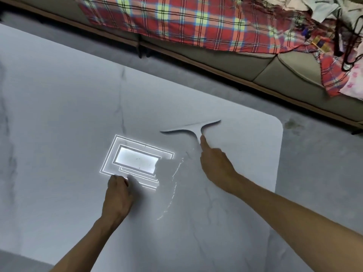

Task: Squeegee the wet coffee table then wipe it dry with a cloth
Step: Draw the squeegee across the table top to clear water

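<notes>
A pale grey T-shaped squeegee (191,128) lies with its blade across the white marble coffee table (59,114), near the far right corner. My right hand (215,163) grips its handle, index finger stretched along the handle toward the blade. My left hand (117,197) rests on the tabletop to the left, fingers curled, holding nothing. A thin curved line of water (172,189) glistens between the two hands. No cloth is in view.
A bright reflection of a ceiling light (137,161) shines on the table by my left hand. Beyond the table runs a sofa (275,71) covered by a red plaid blanket (176,18), with clothes piled at the right. Grey floor surrounds the table's rounded corner.
</notes>
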{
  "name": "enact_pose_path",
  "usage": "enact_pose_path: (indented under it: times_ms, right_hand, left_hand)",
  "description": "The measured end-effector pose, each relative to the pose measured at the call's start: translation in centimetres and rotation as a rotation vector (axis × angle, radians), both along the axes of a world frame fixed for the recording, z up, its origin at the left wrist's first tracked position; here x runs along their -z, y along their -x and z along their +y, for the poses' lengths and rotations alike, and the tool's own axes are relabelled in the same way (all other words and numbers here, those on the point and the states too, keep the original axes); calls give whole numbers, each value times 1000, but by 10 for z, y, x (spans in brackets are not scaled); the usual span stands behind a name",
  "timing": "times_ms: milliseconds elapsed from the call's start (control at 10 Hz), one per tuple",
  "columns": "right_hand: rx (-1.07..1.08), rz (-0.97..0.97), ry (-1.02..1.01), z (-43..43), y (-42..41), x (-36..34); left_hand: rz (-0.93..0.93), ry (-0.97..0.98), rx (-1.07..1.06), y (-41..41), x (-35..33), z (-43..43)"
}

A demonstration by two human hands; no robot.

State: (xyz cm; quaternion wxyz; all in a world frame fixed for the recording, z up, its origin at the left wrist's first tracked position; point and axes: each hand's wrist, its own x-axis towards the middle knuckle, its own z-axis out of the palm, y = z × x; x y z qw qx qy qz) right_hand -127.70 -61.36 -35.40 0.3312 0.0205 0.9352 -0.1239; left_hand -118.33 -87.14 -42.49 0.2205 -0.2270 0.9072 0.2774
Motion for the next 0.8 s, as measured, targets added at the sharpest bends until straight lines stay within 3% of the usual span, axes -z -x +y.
enact_pose_path:
  times_ms: [100, 300, 400, 500, 600, 700, 800]
  right_hand:
    - [-145, -43, -18, 16, -39, -15]
    - [-70, -89, 61, 31, -26, -49]
    - [-54, 18, 63, 25, 3, -42]
    - [137, 140, 83, 3, 79, -24]
    - [217, 142, 97, -26, 98, -8]
    - [187, 96, 103, -70, 85, 9]
    - [27, 68, 100, -93, 52, 17]
  left_hand:
    - [-173, -3, 38, -8, 10, -4]
    - [-344, 37, 194, -7, 12, -5]
    - [-333, 24, 161, -4, 11, -2]
    - [-295, -48, 143, -7, 8, -5]
    - [-233, -102, 103, -13, 4, -16]
    - [-216, -130, 102, -23, 0, -37]
    - [-261, -118, 100, -31, 0, -50]
